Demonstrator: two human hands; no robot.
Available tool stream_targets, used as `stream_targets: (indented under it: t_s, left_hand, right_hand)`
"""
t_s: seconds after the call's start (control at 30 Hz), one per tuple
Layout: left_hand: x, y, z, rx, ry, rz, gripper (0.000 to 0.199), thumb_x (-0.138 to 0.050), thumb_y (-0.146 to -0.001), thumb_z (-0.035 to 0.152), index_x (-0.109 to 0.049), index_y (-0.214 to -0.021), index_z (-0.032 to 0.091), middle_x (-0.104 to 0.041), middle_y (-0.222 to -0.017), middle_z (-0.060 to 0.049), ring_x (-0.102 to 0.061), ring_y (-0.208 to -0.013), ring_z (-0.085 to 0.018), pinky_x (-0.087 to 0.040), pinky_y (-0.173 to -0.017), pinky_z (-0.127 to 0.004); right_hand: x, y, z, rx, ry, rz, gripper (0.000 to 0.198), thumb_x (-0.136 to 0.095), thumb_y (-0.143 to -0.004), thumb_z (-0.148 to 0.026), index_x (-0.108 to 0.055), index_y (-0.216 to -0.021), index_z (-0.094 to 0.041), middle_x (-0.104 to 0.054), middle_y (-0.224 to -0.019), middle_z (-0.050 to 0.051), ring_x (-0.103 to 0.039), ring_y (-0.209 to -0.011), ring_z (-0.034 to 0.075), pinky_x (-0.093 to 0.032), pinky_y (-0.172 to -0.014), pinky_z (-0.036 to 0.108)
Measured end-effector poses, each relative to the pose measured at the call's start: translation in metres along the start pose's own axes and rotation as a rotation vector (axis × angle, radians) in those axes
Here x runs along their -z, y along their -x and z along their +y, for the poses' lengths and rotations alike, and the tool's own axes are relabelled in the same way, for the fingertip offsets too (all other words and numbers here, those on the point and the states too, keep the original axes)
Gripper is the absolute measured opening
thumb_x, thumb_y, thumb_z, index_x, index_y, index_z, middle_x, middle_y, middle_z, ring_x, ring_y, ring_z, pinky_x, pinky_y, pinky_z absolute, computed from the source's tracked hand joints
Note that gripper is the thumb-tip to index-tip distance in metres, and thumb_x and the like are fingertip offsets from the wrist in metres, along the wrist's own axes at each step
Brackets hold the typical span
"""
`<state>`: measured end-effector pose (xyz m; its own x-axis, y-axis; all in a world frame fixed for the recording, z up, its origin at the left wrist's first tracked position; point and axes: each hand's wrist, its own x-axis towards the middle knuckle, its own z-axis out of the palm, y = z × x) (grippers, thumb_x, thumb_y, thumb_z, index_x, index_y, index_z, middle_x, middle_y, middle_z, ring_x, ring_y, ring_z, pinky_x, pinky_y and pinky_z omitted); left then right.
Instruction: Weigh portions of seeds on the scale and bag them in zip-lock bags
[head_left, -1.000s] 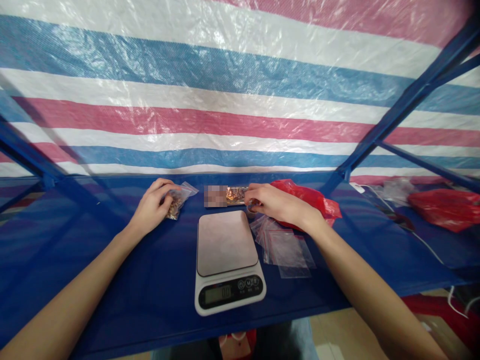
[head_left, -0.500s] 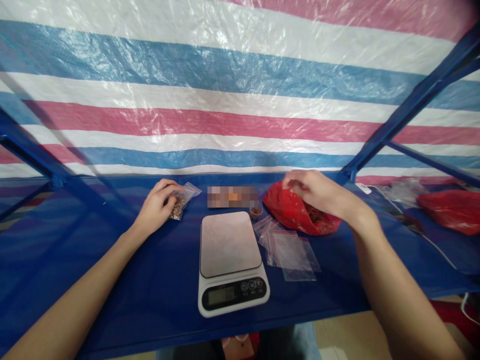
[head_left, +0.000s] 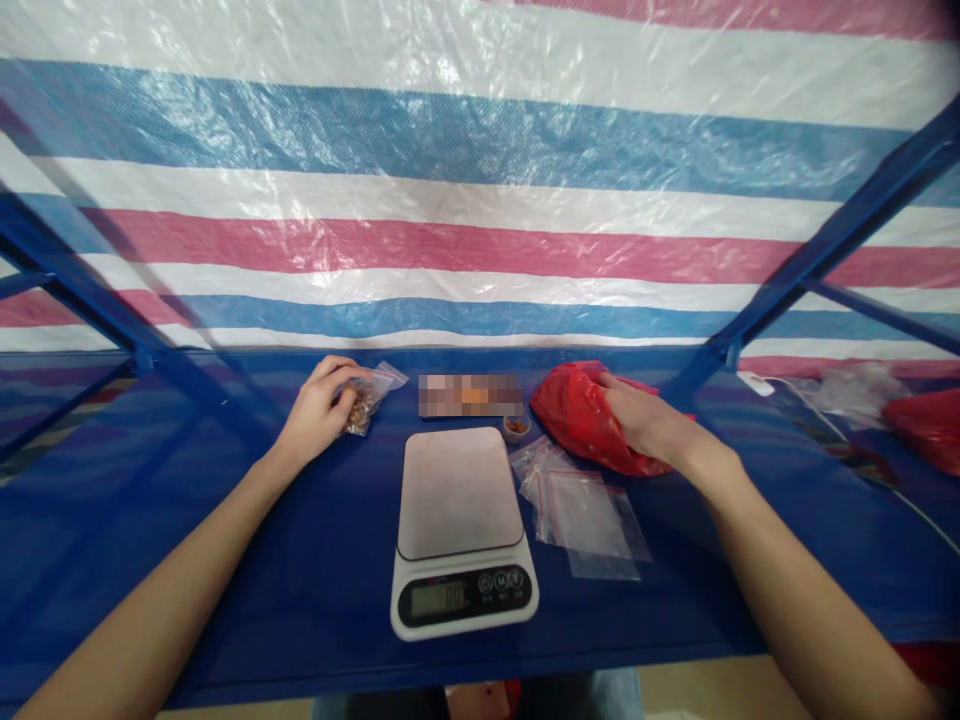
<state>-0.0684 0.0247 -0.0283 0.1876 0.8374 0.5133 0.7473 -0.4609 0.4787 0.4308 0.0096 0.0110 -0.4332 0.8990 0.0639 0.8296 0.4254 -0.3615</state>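
Observation:
On the left of the blue table, my left hand [head_left: 328,405] is closed around a small clear zip bag [head_left: 362,408] holding brownish bits. My right hand [head_left: 637,412] reaches into a red plastic bag [head_left: 574,412], its fingers hidden inside. Between the hands sits a white kitchen scale [head_left: 461,495] with a bare plate and a lit display. A small cup [head_left: 516,428] of reddish-brown bits stands behind the scale's right corner. Several flat, clear zip bags [head_left: 589,515] lie overlapping to the right of the scale, in front of the red bag.
A blurred-out flat item [head_left: 470,395] lies behind the scale. Blue metal frame posts [head_left: 146,350] rise at both sides, before a striped plastic sheet [head_left: 450,240]. At the far right are another red bag [head_left: 926,430], crumpled clear plastic [head_left: 855,388] and a white cable [head_left: 911,500].
My right hand has gone from above the red bag's mouth down into it, so the fingers no longer show. My left hand keeps its hold on the zip bag.

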Motion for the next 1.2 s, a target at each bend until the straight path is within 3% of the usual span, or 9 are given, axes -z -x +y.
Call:
stream_targets:
  t_s: [0.13,0.3,0.57,0.77,1.07,1.2]
  left_hand:
    - [-0.001,-0.002,0.003,-0.005,-0.007,-0.001,0.035,-0.044,-0.095,0.026,-0.074,-0.111,0.018,-0.065,-0.120,-0.010,-0.064,-0.118,-0.027,-0.052,-0.110,-0.045]
    - [-0.002,-0.002,0.004,0.000,-0.006,-0.007,0.035,-0.044,-0.095,0.027,-0.074,-0.110,0.019,-0.065,-0.120,-0.010,-0.064,-0.119,-0.027,-0.051,-0.112,-0.045]
    - [-0.003,-0.001,0.003,-0.028,0.000,0.003,0.036,-0.043,-0.095,0.023,-0.074,-0.112,0.017,-0.064,-0.121,-0.011,-0.064,-0.118,-0.027,-0.051,-0.110,-0.046]
    - [-0.002,0.000,0.004,-0.066,0.029,0.002,0.037,-0.042,-0.095,0.020,-0.075,-0.112,0.017,-0.064,-0.117,-0.010,-0.064,-0.116,-0.027,-0.052,-0.109,-0.044]
    - [-0.004,0.001,0.002,-0.061,0.020,0.011,0.038,-0.041,-0.093,0.016,-0.074,-0.112,0.018,-0.064,-0.119,-0.010,-0.063,-0.117,-0.026,-0.051,-0.108,-0.043]
    - [-0.003,0.000,0.003,-0.059,0.021,0.008,0.039,-0.040,-0.094,0.016,-0.075,-0.112,0.017,-0.064,-0.118,-0.010,-0.064,-0.116,-0.026,-0.052,-0.107,-0.044]
  right_hand:
    - [-0.004,-0.004,0.003,0.038,0.079,0.000,0.040,-0.048,-0.093,-0.007,-0.080,-0.113,-0.021,-0.078,-0.122,0.017,-0.066,-0.135,0.032,-0.046,-0.122,0.047]
    - [0.004,-0.005,0.000,0.104,0.092,-0.022,0.035,-0.054,-0.088,-0.005,-0.081,-0.106,-0.020,-0.078,-0.124,0.016,-0.065,-0.137,0.031,-0.046,-0.121,0.043]
    - [0.017,-0.007,-0.002,0.116,0.206,0.030,0.037,-0.051,-0.077,0.004,-0.076,-0.090,-0.020,-0.080,-0.108,0.013,-0.075,-0.108,0.028,-0.054,-0.096,0.032]
    - [0.024,-0.006,0.007,0.132,0.270,0.075,0.028,-0.049,-0.089,-0.007,-0.068,-0.074,-0.021,-0.074,-0.085,0.011,-0.072,-0.077,0.025,-0.048,-0.071,0.033]
    - [0.046,0.004,-0.012,0.135,0.127,0.408,0.026,-0.056,-0.101,-0.028,-0.080,-0.097,-0.017,-0.080,-0.100,0.016,-0.076,-0.087,0.030,-0.056,-0.084,0.040]
    - [0.043,0.001,-0.013,0.155,0.080,0.369,0.023,-0.060,-0.098,-0.028,-0.080,-0.092,-0.020,-0.081,-0.095,0.014,-0.076,-0.083,0.029,-0.057,-0.081,0.039]
